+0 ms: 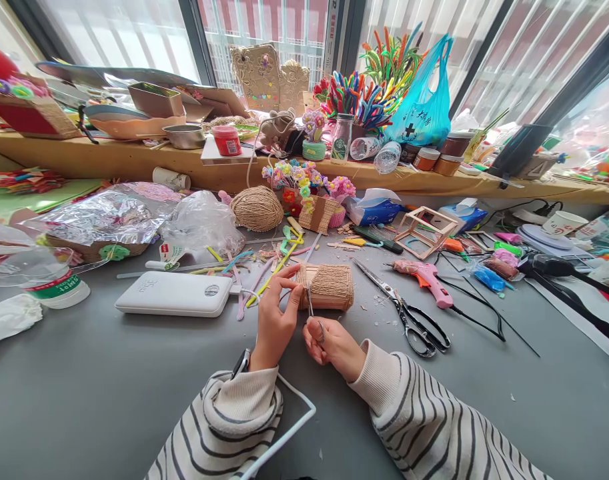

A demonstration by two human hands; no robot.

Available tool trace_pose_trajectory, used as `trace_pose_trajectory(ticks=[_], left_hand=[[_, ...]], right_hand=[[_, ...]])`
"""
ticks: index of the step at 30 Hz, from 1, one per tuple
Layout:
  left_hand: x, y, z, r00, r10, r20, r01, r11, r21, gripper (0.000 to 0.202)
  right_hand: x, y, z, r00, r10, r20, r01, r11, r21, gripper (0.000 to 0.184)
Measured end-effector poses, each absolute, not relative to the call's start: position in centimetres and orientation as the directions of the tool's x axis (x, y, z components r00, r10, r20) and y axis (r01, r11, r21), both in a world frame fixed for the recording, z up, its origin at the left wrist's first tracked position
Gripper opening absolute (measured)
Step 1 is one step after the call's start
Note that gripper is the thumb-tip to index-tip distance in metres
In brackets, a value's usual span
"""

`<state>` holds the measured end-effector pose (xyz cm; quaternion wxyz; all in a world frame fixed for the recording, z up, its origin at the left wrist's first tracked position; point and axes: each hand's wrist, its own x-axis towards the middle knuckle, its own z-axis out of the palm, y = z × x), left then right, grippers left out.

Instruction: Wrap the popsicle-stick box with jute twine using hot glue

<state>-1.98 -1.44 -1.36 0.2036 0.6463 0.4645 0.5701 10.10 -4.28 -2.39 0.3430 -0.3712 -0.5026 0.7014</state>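
Note:
Twine-wrapped and made of pale wooden strips, a small box (333, 285) lies on its side on the grey table in front of me. My left hand (277, 310) grips its left end between thumb and fingers. Between the fingers of my right hand (331, 343) is a small pair of metal scissors (311, 303), a finger ring showing near the thumb. Their narrow blades point up against the twine at the box's left part. Whether the blade tips are apart is too small to tell.
Right of the box lie large black-handled scissors (407, 313) and a pink glue gun (427, 280) with its cord. A white power bank (174, 293) sits to the left, its cable running under my left wrist. Behind are a twine ball (257, 209) and a wooden frame (425, 230).

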Motion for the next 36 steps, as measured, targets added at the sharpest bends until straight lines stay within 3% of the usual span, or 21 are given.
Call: trace_pose_trajectory(ticks=[8,14,19,22,26,30,33,36], left_hand=[[-2.0,-1.5,-1.4,-0.102,0.846,0.524,0.307,-0.474,0.825,0.011],[-2.1,-1.4,-1.7,-0.281,0.833,0.477,0.212,-0.431,0.877,0.016],[-2.3,-1.6,-1.5,-0.468,0.779,0.417,0.182,-0.377,0.908,0.017],[-2.4,-1.7,-1.2,-0.475,0.781,0.405,0.177,-0.366,0.913,0.021],[-2.4,-1.7,-1.1,-0.433,0.793,0.429,0.201,-0.379,0.903,0.026],[-2.2,-1.2,-1.1,-0.310,0.868,0.388,0.149,-0.359,0.922,0.046],[-1.9,-0.6,-1.0,-0.181,0.952,0.247,0.078,-0.237,0.968,0.066],[-1.9,0.1,-1.1,-0.099,0.988,0.120,0.043,-0.116,0.992,0.073]], right_hand=[[10.0,-4.1,-2.4,-0.479,0.869,-0.126,-0.117,-0.205,-0.972,0.058],[11.5,-4.3,-1.3,-0.462,0.884,-0.075,-0.114,-0.143,-0.983,0.055],[15.3,-3.1,0.0,-0.232,0.969,0.085,-0.098,0.064,-0.993,0.049],[17.5,-2.2,0.4,0.030,0.996,0.082,0.047,0.080,-0.996,0.042],[19.2,-1.4,0.2,0.285,0.950,0.127,0.403,0.001,-0.915,0.038],[19.6,-1.2,-0.4,0.287,0.944,0.163,0.596,-0.043,-0.802,0.035],[19.7,-1.2,-0.9,0.241,0.961,0.136,0.646,-0.055,-0.761,0.028],[19.9,-1.1,-1.4,0.233,0.964,0.125,0.666,-0.065,-0.743,0.019]])
